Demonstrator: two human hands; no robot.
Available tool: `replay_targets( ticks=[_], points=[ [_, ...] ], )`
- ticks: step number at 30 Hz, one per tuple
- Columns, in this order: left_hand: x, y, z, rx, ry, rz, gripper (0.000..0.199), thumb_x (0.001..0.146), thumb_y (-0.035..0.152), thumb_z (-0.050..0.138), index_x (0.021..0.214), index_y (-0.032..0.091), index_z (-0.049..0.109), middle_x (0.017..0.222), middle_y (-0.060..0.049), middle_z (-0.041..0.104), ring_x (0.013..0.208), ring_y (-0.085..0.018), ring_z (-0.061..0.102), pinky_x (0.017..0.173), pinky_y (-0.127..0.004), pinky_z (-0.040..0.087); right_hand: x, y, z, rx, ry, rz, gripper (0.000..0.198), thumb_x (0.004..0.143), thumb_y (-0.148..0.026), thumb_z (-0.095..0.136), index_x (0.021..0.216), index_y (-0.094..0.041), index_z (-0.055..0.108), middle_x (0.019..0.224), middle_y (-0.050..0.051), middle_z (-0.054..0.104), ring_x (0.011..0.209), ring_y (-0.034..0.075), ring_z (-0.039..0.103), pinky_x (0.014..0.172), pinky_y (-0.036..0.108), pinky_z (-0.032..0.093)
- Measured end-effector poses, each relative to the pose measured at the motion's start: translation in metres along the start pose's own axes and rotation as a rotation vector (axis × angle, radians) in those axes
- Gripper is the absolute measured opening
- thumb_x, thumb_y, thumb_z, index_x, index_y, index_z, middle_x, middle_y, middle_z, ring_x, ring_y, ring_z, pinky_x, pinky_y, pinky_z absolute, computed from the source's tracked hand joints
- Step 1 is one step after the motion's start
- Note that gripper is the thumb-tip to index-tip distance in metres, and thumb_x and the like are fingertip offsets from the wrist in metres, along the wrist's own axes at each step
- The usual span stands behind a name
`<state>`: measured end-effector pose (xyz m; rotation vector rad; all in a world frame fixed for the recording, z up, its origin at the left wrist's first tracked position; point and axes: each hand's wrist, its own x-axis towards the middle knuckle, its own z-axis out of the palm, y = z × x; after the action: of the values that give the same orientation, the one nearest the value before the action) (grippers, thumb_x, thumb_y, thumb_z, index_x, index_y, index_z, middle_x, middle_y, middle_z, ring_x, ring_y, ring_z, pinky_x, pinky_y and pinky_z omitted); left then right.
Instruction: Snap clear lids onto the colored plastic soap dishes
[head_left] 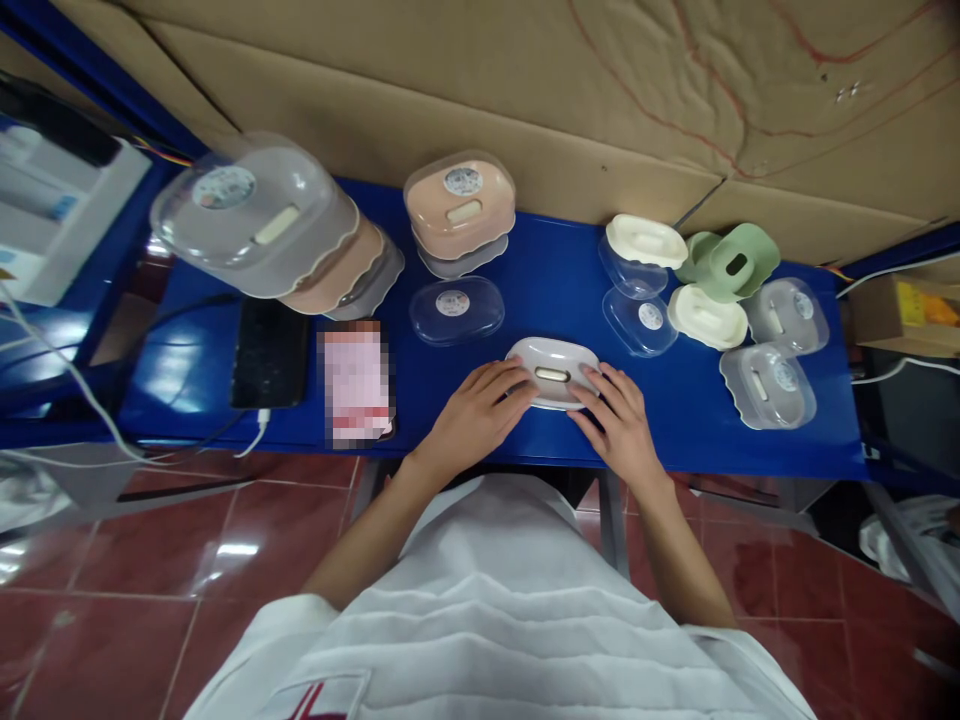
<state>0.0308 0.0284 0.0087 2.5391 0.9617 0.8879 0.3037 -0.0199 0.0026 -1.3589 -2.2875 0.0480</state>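
A pale grey oval soap dish (556, 357) with a slot in its middle lies on the blue tabletop, close to the front edge. My left hand (487, 402) has its fingers closed on the dish's left end. The opposite end is gripped by the fingers of my right hand (616, 415). Beyond the dish, a clear oval lid (457, 311) with a round label lies on the table. Off to the right are another labelled clear lid (640, 320) and a cream wavy-edged dish (707, 316).
Stacked lidded boxes (259, 215) stand at the back left, with a peach box (461, 205) beside them. Green pieces (742, 262) and small lidded grey boxes (769, 386) sit right. A black phone (268, 355) on a white cable lies left, near a blurred-out pink item (356, 385).
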Motion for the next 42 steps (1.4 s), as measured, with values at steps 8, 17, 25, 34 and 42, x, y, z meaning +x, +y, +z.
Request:
replay_targets(
  ticks=[8,17,25,34,42],
  points=[
    [-0.017,0.0,-0.006,0.071,-0.011,0.008,0.022,0.106,0.017,0.062,0.126,0.02,0.069,0.127,-0.009,0.076,0.137,-0.028,0.066,0.111,-0.045,0.058,0.0,-0.007,0.004,0.129,-0.05,-0.01,0.051,0.105,-0.023,0.066,0.155,-0.03,0.059,0.163,0.009,0.055,0.159,0.031,0.043,0.126,0.057,0.049],
    [-0.021,-0.005,-0.014,-0.035,0.035,-0.086,0.02,0.106,0.025,0.064,0.124,0.023,0.072,0.127,-0.009,0.076,0.124,-0.024,0.071,0.109,-0.042,0.059,-0.001,-0.011,0.003,0.141,-0.122,-0.028,0.052,0.105,-0.028,0.066,0.156,-0.031,0.058,0.163,0.009,0.055,0.159,0.031,0.042,0.127,0.058,0.048],
    [0.005,-0.054,-0.023,0.219,0.124,-0.528,0.053,0.101,0.017,0.062,0.154,0.022,0.059,0.166,-0.017,0.051,0.157,-0.044,0.043,0.122,-0.071,0.042,-0.001,-0.014,0.006,0.134,-0.051,-0.003,0.054,0.106,-0.025,0.064,0.158,-0.034,0.054,0.166,0.012,0.049,0.158,0.034,0.043,0.125,0.06,0.048],
    [-0.013,-0.003,-0.021,-0.032,0.119,-0.224,0.038,0.107,0.029,0.065,0.145,0.029,0.066,0.151,-0.008,0.067,0.147,-0.028,0.057,0.121,-0.052,0.054,0.013,-0.013,0.011,0.219,-0.016,0.082,0.096,0.104,-0.032,0.068,0.175,-0.037,0.004,0.182,0.014,0.016,0.166,0.036,0.027,0.129,0.063,0.041],
    [-0.02,-0.003,-0.009,0.029,0.04,-0.109,0.04,0.104,0.022,0.068,0.144,0.029,0.066,0.154,-0.009,0.064,0.151,-0.03,0.054,0.12,-0.053,0.055,0.014,-0.01,0.015,0.135,-0.088,0.004,0.09,0.105,-0.02,0.064,0.174,-0.047,0.011,0.182,0.004,0.018,0.163,0.034,0.033,0.128,0.06,0.045]
  ],
)
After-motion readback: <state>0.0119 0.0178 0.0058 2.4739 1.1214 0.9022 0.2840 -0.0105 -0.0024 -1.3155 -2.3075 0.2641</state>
